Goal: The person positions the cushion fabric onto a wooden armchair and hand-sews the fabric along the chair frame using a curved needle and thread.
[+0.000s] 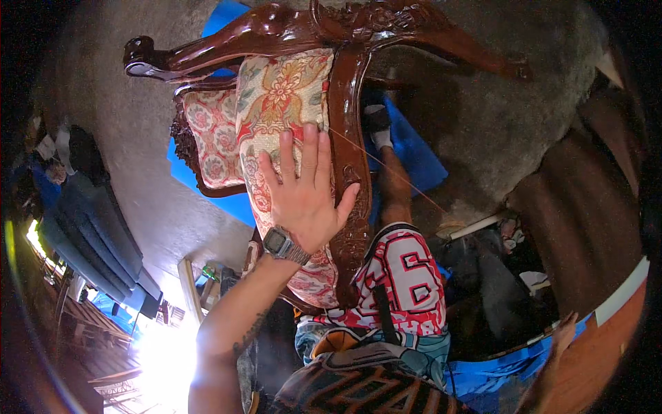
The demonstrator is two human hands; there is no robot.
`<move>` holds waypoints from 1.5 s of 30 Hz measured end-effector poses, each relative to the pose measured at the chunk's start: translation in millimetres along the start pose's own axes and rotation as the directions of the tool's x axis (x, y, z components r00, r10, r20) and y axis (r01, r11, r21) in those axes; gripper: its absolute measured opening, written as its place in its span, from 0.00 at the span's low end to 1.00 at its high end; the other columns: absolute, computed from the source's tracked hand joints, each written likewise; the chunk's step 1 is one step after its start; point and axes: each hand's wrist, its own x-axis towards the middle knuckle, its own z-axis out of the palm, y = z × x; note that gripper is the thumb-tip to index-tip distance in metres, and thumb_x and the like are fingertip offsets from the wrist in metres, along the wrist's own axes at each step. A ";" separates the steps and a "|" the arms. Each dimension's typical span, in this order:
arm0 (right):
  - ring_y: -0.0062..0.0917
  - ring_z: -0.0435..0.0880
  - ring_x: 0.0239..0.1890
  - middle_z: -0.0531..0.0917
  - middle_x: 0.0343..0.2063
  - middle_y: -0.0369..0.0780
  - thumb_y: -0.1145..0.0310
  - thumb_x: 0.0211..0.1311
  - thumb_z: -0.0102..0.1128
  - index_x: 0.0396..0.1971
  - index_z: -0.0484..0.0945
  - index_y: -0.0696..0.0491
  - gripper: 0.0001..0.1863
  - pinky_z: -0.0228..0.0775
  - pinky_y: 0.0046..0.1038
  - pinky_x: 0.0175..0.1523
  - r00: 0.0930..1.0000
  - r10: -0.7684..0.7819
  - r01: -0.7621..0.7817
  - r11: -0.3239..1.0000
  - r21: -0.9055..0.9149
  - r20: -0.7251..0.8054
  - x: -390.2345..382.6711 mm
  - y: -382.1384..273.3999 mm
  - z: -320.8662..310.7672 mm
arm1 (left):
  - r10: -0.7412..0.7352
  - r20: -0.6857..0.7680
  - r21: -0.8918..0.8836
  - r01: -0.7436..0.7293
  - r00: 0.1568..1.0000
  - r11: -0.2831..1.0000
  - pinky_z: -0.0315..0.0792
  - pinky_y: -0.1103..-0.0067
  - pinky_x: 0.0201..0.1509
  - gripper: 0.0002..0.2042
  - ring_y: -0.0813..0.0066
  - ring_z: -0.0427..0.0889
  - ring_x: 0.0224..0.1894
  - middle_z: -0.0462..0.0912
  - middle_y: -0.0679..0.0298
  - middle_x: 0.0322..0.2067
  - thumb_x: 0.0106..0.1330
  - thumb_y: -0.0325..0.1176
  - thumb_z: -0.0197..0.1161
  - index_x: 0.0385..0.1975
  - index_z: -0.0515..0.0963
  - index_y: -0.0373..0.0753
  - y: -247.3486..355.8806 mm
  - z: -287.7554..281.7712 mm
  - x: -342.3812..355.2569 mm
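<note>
At centre frame the carved dark-wood armchair with floral padded upholstery [289, 110] looked heavy and rigid, its cushion soft; the left hand [303, 190] lay open and flat on the fabric; the right hand [562, 331], lower right, gripped nothing visible; the frame seemed the surest hold.

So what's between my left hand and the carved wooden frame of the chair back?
Nothing: in the head view the left hand lies flat on the floral upholstery, its thumb reaching the dark carved frame.
</note>
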 end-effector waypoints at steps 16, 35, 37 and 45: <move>0.39 0.62 0.65 0.65 0.62 0.52 0.61 0.70 0.43 0.63 0.61 0.60 0.26 0.53 0.35 0.67 0.906 -0.224 0.378 0.809 0.450 -0.359 129.6 -232.6 -97.3 | 0.012 -0.031 -0.044 -0.013 0.999 0.999 0.35 0.48 0.68 0.40 0.45 0.45 0.69 0.50 0.53 0.68 0.57 0.53 0.57 0.65 0.55 0.33 -1.9 -0.8 1.0; 0.09 0.60 0.14 0.67 0.08 0.30 0.73 0.52 0.67 0.24 0.76 0.55 0.07 0.52 0.17 0.21 0.179 -0.630 0.659 -0.493 0.568 -0.755 -110.0 -636.2 -273.1 | 0.001 -0.016 -0.045 -0.002 1.000 0.999 0.32 0.49 0.69 0.41 0.45 0.44 0.70 0.50 0.52 0.68 0.56 0.53 0.58 0.65 0.55 0.34 -1.7 -1.4 2.2; 0.16 0.69 0.14 0.73 0.11 0.36 0.71 0.51 0.67 0.24 0.77 0.55 0.07 0.60 0.20 0.22 0.141 -0.631 0.644 -0.526 0.555 -0.763 -108.9 -635.4 -273.7 | 0.003 -0.018 -0.046 -0.004 1.000 0.999 0.32 0.49 0.69 0.41 0.45 0.44 0.70 0.50 0.52 0.68 0.56 0.53 0.58 0.65 0.55 0.34 -1.7 -1.3 2.3; 0.11 0.61 0.12 0.69 0.07 0.34 0.73 0.53 0.66 0.24 0.75 0.55 0.07 0.53 0.18 0.20 0.126 -0.587 0.670 -0.544 0.506 -0.799 -112.1 -638.1 -267.5 | 0.004 -0.012 -0.041 -0.005 1.000 0.999 0.32 0.49 0.69 0.40 0.45 0.44 0.70 0.50 0.52 0.68 0.57 0.54 0.57 0.65 0.55 0.34 -2.2 -1.4 2.5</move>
